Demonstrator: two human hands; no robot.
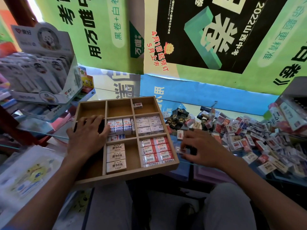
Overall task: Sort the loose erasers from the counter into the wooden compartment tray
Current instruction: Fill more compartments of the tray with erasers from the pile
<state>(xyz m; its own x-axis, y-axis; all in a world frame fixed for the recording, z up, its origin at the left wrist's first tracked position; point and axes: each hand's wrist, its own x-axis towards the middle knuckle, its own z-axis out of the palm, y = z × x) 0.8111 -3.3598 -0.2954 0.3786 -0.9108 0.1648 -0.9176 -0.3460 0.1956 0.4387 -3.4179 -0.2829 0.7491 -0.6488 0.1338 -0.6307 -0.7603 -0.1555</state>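
The wooden compartment tray (172, 153) lies on the glass counter in front of me, with sorted erasers in several compartments: blue-and-white ones (120, 126) in the centre, white ones (149, 125) to their right, red 2B ones (157, 151) at the near right, and three cream ERASER blocks (115, 157) at the near middle. One eraser (138, 105) lies alone in the far right compartment. My left hand (88, 133) rests on the tray's left middle compartment, fingers touching the blue-and-white row. My right hand (197, 146) pinches a small wrapped eraser (181, 150) just right of the tray.
A heap of loose erasers (245, 136) covers the counter to the right, with black ones (177, 117) near the tray's far right corner. A stationery display box (41, 68) stands at the left. Posters hang behind. My knees are below the counter edge.
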